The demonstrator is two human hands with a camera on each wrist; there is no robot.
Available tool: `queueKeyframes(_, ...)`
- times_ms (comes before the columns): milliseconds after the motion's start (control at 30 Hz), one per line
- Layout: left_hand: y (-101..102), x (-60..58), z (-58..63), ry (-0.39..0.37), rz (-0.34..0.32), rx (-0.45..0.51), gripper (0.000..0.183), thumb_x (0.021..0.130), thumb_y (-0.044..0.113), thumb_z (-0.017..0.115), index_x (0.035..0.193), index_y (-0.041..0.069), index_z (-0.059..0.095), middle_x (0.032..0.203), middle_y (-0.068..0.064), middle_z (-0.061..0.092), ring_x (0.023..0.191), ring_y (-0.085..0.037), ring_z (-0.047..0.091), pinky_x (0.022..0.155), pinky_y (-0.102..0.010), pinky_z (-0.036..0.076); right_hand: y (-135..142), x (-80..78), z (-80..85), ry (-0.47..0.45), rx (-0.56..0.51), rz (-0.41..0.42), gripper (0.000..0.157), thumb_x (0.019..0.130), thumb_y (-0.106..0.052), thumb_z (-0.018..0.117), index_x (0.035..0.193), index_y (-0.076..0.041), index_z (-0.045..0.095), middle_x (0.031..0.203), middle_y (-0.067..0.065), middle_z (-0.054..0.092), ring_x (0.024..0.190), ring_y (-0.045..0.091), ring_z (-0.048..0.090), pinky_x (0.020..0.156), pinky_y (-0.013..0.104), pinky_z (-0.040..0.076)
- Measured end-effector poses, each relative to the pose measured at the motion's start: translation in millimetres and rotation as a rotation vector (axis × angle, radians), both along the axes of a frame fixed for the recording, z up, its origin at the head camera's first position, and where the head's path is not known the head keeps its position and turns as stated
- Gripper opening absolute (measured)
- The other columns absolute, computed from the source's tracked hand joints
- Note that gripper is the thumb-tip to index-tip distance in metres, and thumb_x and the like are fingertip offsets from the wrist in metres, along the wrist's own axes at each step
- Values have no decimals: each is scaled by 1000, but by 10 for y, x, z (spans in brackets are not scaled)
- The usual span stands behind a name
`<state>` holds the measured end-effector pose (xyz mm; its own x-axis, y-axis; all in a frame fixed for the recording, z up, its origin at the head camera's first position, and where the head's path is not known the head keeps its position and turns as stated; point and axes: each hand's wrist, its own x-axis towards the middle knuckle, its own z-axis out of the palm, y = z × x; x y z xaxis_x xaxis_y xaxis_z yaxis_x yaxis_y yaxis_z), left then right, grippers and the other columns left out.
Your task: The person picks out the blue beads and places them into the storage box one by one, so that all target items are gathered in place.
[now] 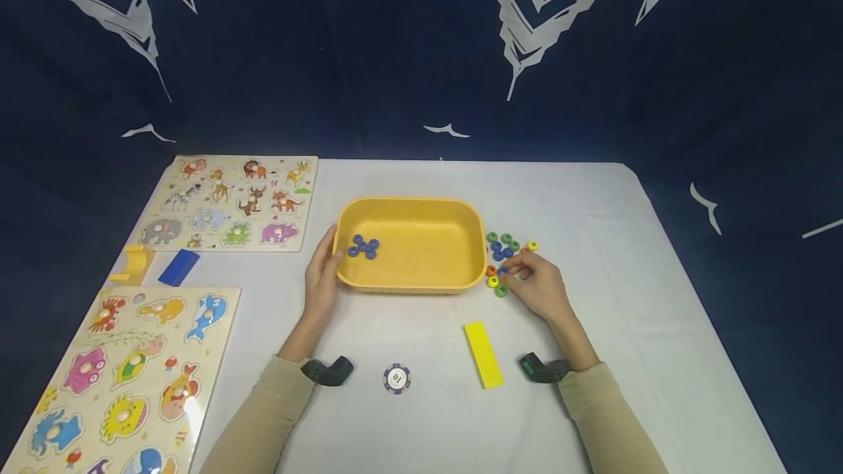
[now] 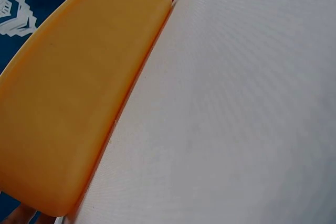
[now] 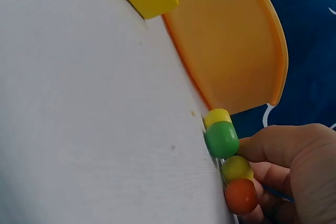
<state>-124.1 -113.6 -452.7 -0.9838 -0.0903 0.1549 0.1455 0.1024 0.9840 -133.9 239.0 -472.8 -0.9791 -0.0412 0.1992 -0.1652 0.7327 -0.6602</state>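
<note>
A yellow plastic tray [image 1: 411, 288] lies on the white table, with several blue beads [image 1: 363, 247] in its left part. My left hand [image 1: 321, 284] holds the tray's left end, thumb at the rim and fingers along the outer wall. Just off the tray's right end, my right hand [image 1: 541, 290] has thumb and index finger together at a blue bead [image 1: 503, 271] in a loose group of beads. Around those fingertips lie green beads [image 1: 501, 290], a yellow bead [image 1: 492, 281] and an orange bead [image 1: 490, 271]. The right wrist view hides the blue bead behind other beads.
A yellow block [image 1: 484, 355] and a poker chip [image 1: 397, 379] lie in front of the tray. Two animal puzzle boards, one far [image 1: 224, 203] and one near [image 1: 132, 357], occupy the left side. Between them sit a blue block [image 1: 178, 268] and a yellow arch block [image 1: 134, 264].
</note>
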Motion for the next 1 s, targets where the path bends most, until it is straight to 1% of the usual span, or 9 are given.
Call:
queueKeyframes(100,3,-4,-3,-6,4,1,45,94,9,36,138,7,28,145,-6,28,133,-14,25,108,-21,26,26,-10,33,29,-83,-3,16,74,-14,69,87,-5,65,72,4,59,62,16,48,49,18,40)
queueKeyframes(200,1,-6,-3,-6,10,3,45,94,8,36,138,7,29,144,-5,28,132,-14,26,108,-20,26,73,-107,-10,108,-170,13,17,77,-21,67,89,-8,64,70,0,57,61,10,47,47,17,39)
queueKeyframes(233,-1,-7,-3,-5,11,3,45,94,8,36,138,7,29,144,-5,29,132,-14,26,108,-20,26,93,-168,-40,128,-204,33,18,78,-22,67,90,-10,64,70,-1,57,62,9,46,47,17,38)
queueKeyframes(333,-7,-9,-1,-4,17,6,45,93,8,36,138,7,30,144,-3,29,132,-14,27,108,-20,26,46,-318,9,164,-270,110,18,79,-26,66,92,-13,63,72,-4,57,64,6,45,50,15,36)
queueKeyframes(433,-8,-8,0,-6,16,12,45,93,8,36,138,7,30,144,-4,29,132,-14,27,107,-20,27,-165,-383,295,103,-282,177,19,80,-23,66,94,-10,63,76,1,58,66,13,47,51,19,39)
queueKeyframes(567,-4,-9,5,-11,15,11,45,94,8,36,138,7,30,144,-4,29,132,-15,27,107,-21,27,-552,-442,641,20,-203,224,24,81,-30,63,94,-10,62,78,3,59,69,16,49,53,20,44)
queueKeyframes(633,-2,-8,8,-11,14,11,45,94,8,36,138,7,30,144,-4,29,132,-15,27,108,-22,27,-723,-511,689,1,-177,260,24,81,-32,63,93,-12,62,77,1,59,68,14,49,54,20,44)
queueKeyframes(800,1,-4,15,-15,15,11,45,94,8,36,138,7,30,144,-4,28,132,-15,27,108,-22,27,-1128,-648,685,-67,-101,344,19,82,-31,62,92,-14,62,75,-3,58,63,14,49,52,24,43)
queueKeyframes(1000,-2,-3,15,-7,17,6,45,94,8,36,138,6,29,145,-8,27,132,-16,26,108,-21,27,-1476,-753,554,-161,-4,377,16,80,-31,63,90,-18,63,74,-6,59,64,12,51,55,24,45)
